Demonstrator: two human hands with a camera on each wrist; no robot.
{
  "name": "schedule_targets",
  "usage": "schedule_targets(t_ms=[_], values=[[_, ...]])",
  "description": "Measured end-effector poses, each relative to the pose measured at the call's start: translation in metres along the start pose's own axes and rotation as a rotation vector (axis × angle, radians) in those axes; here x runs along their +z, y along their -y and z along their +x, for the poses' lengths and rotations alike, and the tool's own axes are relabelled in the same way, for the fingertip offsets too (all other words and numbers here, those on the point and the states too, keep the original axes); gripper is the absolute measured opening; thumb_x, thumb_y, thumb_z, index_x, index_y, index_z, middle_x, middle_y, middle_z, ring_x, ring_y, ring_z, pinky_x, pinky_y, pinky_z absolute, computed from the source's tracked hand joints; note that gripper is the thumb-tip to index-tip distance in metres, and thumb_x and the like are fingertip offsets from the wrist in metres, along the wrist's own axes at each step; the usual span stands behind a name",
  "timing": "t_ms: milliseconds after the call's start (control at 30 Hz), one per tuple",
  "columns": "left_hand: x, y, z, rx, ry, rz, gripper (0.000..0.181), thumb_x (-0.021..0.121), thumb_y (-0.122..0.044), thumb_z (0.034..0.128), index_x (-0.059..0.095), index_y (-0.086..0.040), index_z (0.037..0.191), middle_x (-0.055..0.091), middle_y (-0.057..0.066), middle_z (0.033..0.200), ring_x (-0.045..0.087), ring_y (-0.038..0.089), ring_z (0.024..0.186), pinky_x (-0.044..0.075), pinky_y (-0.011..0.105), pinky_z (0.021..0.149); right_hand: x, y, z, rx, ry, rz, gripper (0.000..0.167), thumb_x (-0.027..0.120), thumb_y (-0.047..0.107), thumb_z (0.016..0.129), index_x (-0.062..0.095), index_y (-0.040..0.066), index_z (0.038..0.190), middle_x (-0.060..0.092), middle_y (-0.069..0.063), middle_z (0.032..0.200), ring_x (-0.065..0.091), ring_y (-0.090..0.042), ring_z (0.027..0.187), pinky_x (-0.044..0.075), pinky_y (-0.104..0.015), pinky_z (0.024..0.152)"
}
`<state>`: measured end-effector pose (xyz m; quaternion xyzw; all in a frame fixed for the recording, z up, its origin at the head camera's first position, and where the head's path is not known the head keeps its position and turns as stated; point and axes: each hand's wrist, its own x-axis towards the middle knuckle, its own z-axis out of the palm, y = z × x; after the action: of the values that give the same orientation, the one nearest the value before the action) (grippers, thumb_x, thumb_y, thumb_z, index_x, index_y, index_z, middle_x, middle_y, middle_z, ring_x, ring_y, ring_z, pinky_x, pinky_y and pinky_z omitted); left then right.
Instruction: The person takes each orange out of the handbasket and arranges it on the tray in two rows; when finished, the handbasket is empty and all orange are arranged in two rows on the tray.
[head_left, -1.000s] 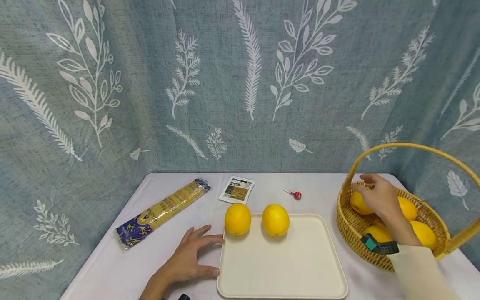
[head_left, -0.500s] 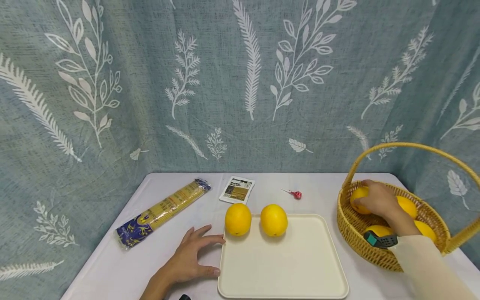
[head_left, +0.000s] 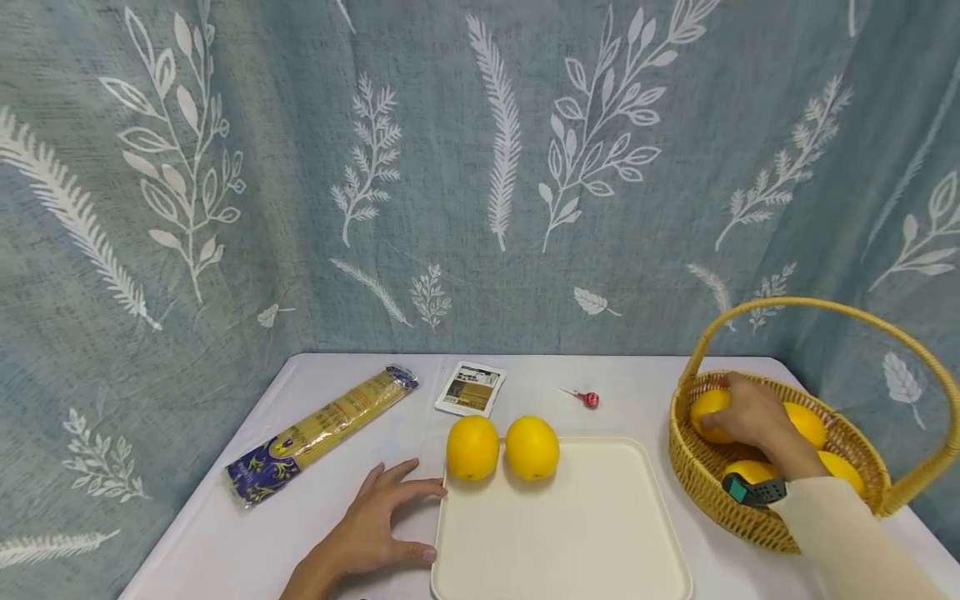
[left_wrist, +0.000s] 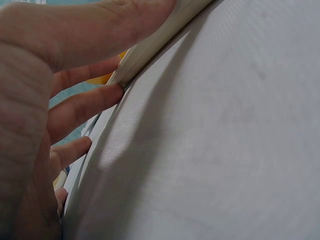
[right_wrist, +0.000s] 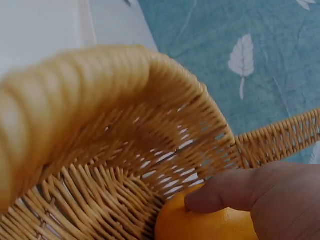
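Observation:
My right hand (head_left: 757, 414) reaches into the wicker basket (head_left: 701, 479) and grips an orange (head_left: 708, 410) at its left end. In the right wrist view the thumb (right_wrist: 220, 192) presses on that orange (right_wrist: 200, 227); the other fingers are out of sight. My left hand (head_left: 378, 525) lies at the left side of the cream tray (head_left: 570, 533), fingers spread, with fingertips at its rim. The left wrist view shows the thumb and a finger (left_wrist: 90, 107) by the tray edge (left_wrist: 150, 40). Two oranges, a left one (head_left: 472, 448) and a right one (head_left: 532, 448), sit at the tray's back left.
Several other oranges (head_left: 806, 423) lie in the basket, whose tall handle (head_left: 817, 304) arches over it. A pack of spaghetti (head_left: 322, 435) lies at the left. Behind the tray are a flat white sachet (head_left: 471, 388) and a red lollipop (head_left: 589, 400). A patterned curtain (head_left: 480, 167) hangs behind the table.
My right hand has come down onto the orange in the basket and taken hold of it. The right orange on the tray has rolled left, closer to the other. My left hand keeps its place.

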<state>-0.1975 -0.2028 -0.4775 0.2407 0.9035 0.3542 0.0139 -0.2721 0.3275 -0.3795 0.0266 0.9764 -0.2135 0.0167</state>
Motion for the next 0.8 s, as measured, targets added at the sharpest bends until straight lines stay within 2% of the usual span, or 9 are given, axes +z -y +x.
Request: schedule_targets(t_ms=[200, 367, 533, 700, 800], values=[[0.000, 0.000, -0.004, -0.006, 0.011, -0.004, 0.065, 0.088, -0.059, 0.0632, 0.068, -0.040, 0.122, 0.065, -0.004, 0.137, 0.035, 0.047, 0.144, 0.002, 0.072, 0.119, 0.008, 0.002, -0.007, -0.037, -0.027, 0.014, 0.084, 0.079, 0.029, 0.080, 0.042, -0.015, 0.141, 0.051, -0.040, 0.132, 0.053, -0.046, 0.105, 0.049, -0.057, 0.084], [0.001, 0.000, -0.004, 0.009, 0.002, 0.001, 0.065, 0.087, -0.059, 0.0643, 0.067, -0.040, 0.123, 0.065, -0.004, 0.137, 0.035, 0.047, 0.144, 0.001, 0.072, 0.118, 0.005, 0.007, -0.010, -0.076, -0.058, 0.024, 0.080, 0.076, 0.027, 0.080, 0.043, -0.013, 0.141, 0.052, -0.039, 0.131, 0.053, -0.046, 0.103, 0.050, -0.055, 0.078], [0.000, 0.000, -0.004, 0.003, -0.013, 0.016, 0.064, 0.087, -0.060, 0.0638, 0.067, -0.041, 0.122, 0.066, -0.005, 0.135, 0.036, 0.046, 0.144, 0.002, 0.073, 0.118, 0.000, 0.014, -0.016, -0.109, -0.101, 0.069, 0.078, 0.077, 0.027, 0.081, 0.046, -0.011, 0.141, 0.054, -0.038, 0.131, 0.052, -0.049, 0.106, 0.049, -0.055, 0.078], [0.000, -0.001, -0.001, 0.009, -0.004, 0.018, 0.065, 0.086, -0.061, 0.0641, 0.067, -0.040, 0.123, 0.066, -0.005, 0.136, 0.035, 0.046, 0.144, 0.002, 0.072, 0.119, -0.006, 0.018, -0.025, -0.092, -0.141, 0.123, 0.076, 0.077, 0.028, 0.082, 0.045, -0.008, 0.142, 0.056, -0.034, 0.125, 0.053, -0.041, 0.097, 0.050, -0.047, 0.072], [-0.001, -0.001, 0.001, 0.009, -0.001, 0.014, 0.066, 0.087, -0.060, 0.0631, 0.067, -0.041, 0.123, 0.065, -0.005, 0.136, 0.035, 0.047, 0.144, 0.001, 0.072, 0.119, -0.008, 0.020, -0.030, -0.079, -0.148, 0.151, 0.077, 0.077, 0.030, 0.085, 0.044, -0.006, 0.144, 0.053, -0.034, 0.130, 0.054, -0.042, 0.099, 0.052, -0.047, 0.073]])
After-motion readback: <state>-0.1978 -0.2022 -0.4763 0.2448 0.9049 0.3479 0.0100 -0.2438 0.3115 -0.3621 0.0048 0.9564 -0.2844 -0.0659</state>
